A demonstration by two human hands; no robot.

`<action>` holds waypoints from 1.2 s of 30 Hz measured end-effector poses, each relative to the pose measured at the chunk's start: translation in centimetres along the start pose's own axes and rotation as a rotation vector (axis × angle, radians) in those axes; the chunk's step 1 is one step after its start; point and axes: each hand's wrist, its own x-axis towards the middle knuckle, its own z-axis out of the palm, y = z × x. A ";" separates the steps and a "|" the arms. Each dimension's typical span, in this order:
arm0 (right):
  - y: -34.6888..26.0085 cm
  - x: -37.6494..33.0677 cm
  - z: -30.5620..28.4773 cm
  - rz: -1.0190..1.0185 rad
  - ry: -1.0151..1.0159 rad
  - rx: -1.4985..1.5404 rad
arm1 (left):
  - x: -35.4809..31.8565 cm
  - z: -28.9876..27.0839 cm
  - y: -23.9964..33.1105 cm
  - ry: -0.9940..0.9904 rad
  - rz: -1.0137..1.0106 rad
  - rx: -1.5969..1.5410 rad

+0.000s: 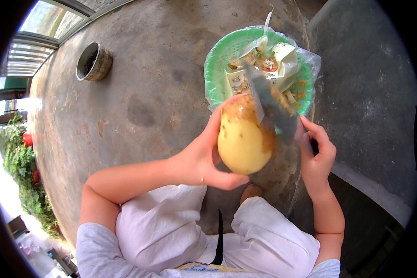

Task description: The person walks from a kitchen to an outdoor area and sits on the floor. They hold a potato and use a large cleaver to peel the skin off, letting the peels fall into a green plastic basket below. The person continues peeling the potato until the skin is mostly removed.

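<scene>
A large potato (245, 139), mostly peeled to pale yellow, sits in my left hand (201, 157). My fingers go round its far side and the thumb lies under its near end. Brown skin stays on its top and right side, with small dark spots on the pale flesh. My right hand (317, 155) is closed round the near end of a knife (271, 104). Its broad dark blade is smeared by motion and crosses the potato's upper right side; the handle is mostly hidden by my fingers.
Beyond the potato a green plastic basket (215, 60), lined with clear plastic, holds a printed bag (285, 60) and peelings. A worn bucket (95, 62) stands on the concrete floor (139, 111) at far left. A dark grey wall (366, 69) bounds the right; potted plants (21, 160) line the left.
</scene>
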 end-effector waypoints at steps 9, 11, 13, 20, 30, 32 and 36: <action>-2.9 -0.5 2.3 -0.646 0.035 -0.287 | 1.8 -0.4 -1.9 0.184 -0.092 -0.213; -3.0 -0.5 2.3 -0.644 0.024 -0.303 | 1.9 -0.3 -1.7 0.184 -0.110 -0.207; -3.0 -0.5 2.2 -0.646 0.004 -0.304 | 2.0 -0.2 -1.7 0.202 -0.134 -0.210; -2.9 -0.9 2.1 -0.661 -0.044 -0.266 | 1.8 -0.2 -2.2 0.224 -0.086 -0.069; -2.9 -1.1 1.7 -0.630 -0.052 -0.278 | 1.6 0.0 -2.3 0.222 -0.104 -0.144; -2.7 -0.9 1.9 -0.617 -0.023 -0.264 | 1.4 0.2 -2.0 0.226 -0.127 -0.207; -2.0 -0.7 1.8 -0.576 0.006 -0.258 | 1.4 0.1 -2.2 0.194 -0.121 -0.284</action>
